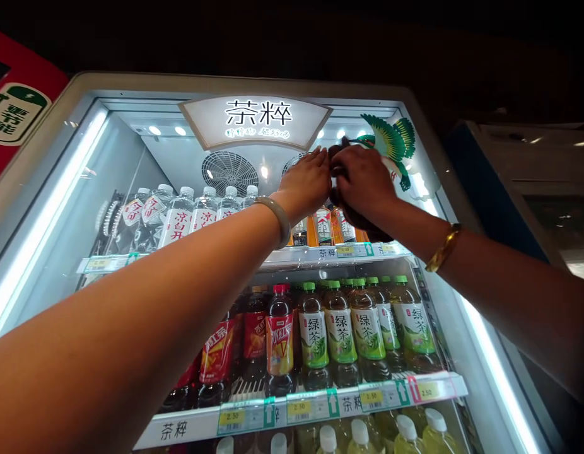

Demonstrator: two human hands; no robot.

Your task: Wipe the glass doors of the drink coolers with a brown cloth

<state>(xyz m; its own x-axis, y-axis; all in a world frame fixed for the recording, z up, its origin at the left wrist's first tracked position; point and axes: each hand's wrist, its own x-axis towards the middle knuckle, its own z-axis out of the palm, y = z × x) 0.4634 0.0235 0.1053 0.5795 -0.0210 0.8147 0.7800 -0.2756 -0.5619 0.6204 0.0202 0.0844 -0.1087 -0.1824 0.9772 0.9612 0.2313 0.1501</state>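
Observation:
Both arms reach up in front of a lit drinks fridge, and the hands meet near its upper middle. My left hand (307, 180), with a pale bangle at the wrist, lies with its fingers stretched out and its fingertips beside the right hand. My right hand (367, 173), with a gold bracelet, has curled fingers. A dark shape (365, 228) shows under and in front of the right hand; whether it is a dark cloth or a reflection in the glass I cannot tell. A green bird decoration (391, 142) is just right of the hands.
A lit fan-shaped sign (256, 121) hangs at the top of the fridge. Clear water bottles (178, 217) stand on the upper shelf. Red-labelled bottles (279, 340) and green tea bottles (339, 331) fill the shelf below. A red cabinet (22, 69) is at the left.

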